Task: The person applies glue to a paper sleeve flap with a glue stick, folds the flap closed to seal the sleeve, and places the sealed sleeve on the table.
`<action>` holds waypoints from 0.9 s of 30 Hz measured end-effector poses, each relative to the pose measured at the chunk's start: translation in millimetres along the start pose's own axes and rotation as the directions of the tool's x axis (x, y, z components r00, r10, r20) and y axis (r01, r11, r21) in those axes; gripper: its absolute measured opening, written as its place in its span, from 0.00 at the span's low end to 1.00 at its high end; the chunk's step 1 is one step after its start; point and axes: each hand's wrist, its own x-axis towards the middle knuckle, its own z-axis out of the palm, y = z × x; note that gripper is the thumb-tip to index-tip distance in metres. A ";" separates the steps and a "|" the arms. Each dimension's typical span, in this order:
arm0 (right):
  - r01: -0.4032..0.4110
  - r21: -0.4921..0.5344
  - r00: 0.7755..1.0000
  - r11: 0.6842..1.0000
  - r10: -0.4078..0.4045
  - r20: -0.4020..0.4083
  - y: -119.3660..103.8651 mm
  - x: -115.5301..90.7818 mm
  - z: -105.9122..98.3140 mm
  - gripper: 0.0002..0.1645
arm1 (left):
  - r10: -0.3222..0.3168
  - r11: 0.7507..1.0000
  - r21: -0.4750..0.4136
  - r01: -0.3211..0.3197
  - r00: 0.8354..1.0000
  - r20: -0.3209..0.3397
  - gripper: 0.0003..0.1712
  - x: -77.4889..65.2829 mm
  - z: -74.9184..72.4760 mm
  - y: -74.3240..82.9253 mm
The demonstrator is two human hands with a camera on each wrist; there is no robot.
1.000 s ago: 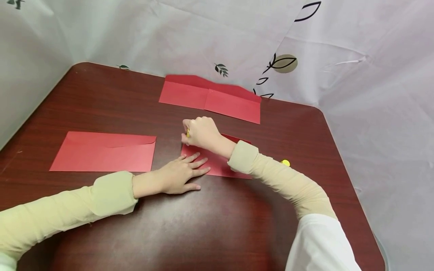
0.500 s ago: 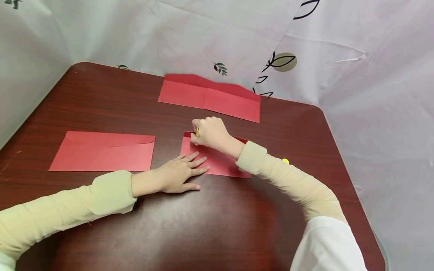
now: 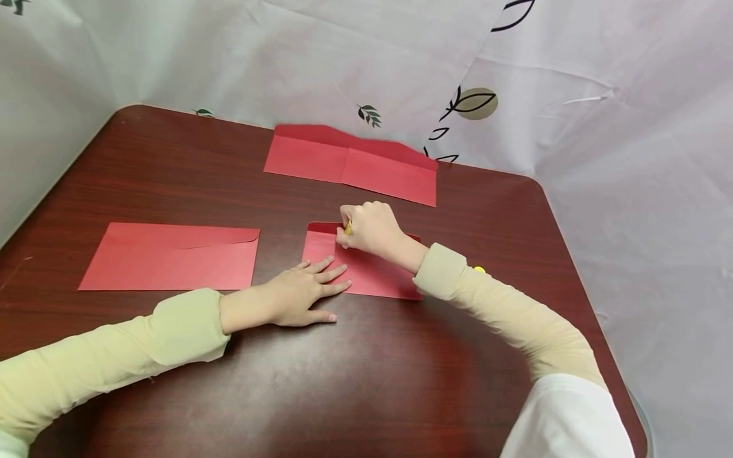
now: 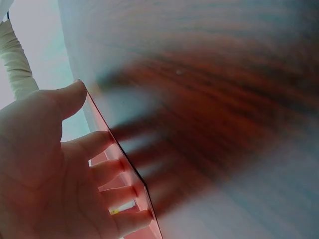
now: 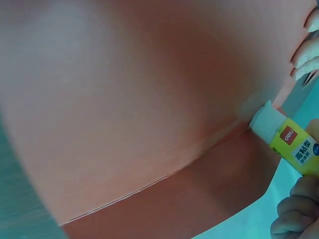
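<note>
A red envelope (image 3: 375,275) lies with its flap toward the far side of the table. My left hand (image 3: 298,297) rests on its near-left corner, fingers spread and straight. In my right hand (image 3: 373,229) is a yellow glue stick (image 5: 294,144), gripped above the envelope's far edge. In the right wrist view its white end is at the crease between the envelope body and the darker flap (image 5: 224,184); the very tip's contact is hard to make out. My right hand and forearm hide part of the flap in the head view.
A second red envelope (image 3: 166,257) lies to the left, its flap folded down. At the far edge are red envelopes (image 3: 389,178) with raised flaps, against the patterned curtain (image 3: 321,63). A small yellow round piece (image 3: 480,270) shows behind my right forearm.
My right hand has slid to the right along the envelope's far edge with the glue stick, uncovering the flap's left end. The left hand keeps its place on the corner.
</note>
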 end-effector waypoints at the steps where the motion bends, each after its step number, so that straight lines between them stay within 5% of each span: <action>1: -0.007 0.002 1.000 1.000 0.007 0.002 1.6 -2.0 0.1 0.10 | -0.002 1.000 -0.001 0.002 1.000 0.002 0.38 0.0 0.0 0.2; 27: -0.140 0.042 0.989 0.989 0.141 -0.038 55.1 -56.2 -5.4 0.12 | -0.012 1.000 -0.005 0.012 1.000 0.003 0.40 0.1 0.5 -0.3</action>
